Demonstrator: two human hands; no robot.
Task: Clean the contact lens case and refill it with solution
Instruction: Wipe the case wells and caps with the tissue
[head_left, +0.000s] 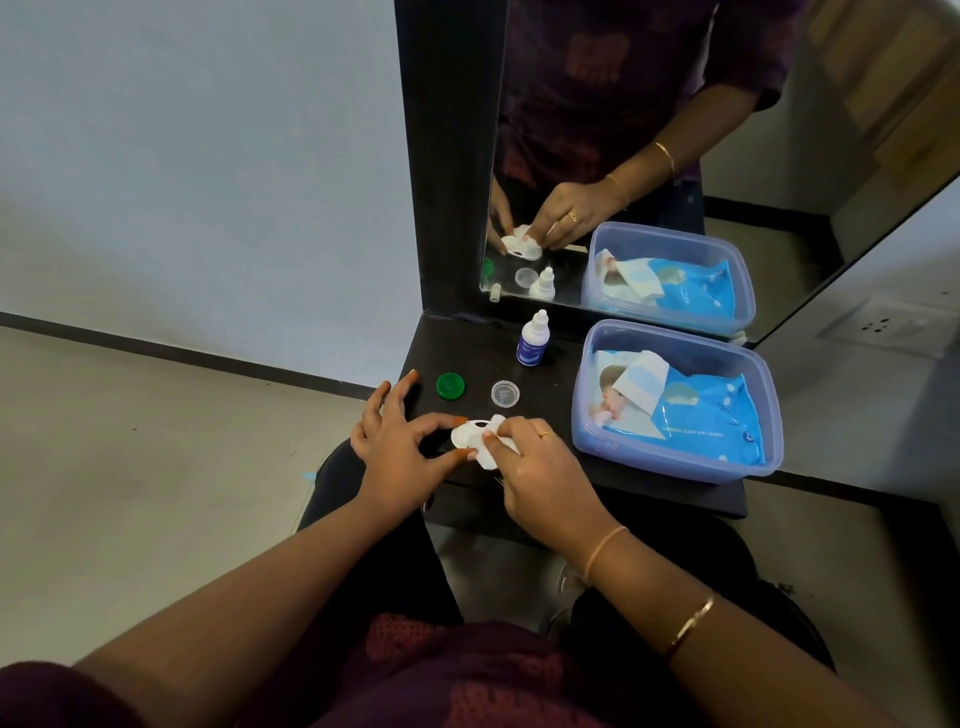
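Head view: one white contact lens case (462, 435) is pinched between thumb and forefinger of the left hand (389, 441), its other fingers spread. One white wipe (491, 452) is gripped in the curled fingers of the right hand (540, 467) and pressed on the case. Two loose caps, one green cap (450, 386) and one clear cap (505, 393), are laid just behind on the dark shelf (550, 374). One solution bottle (532, 340) is stood upright farther back, near one plastic tub (675, 467) holding one wet-wipes pack (701, 410).
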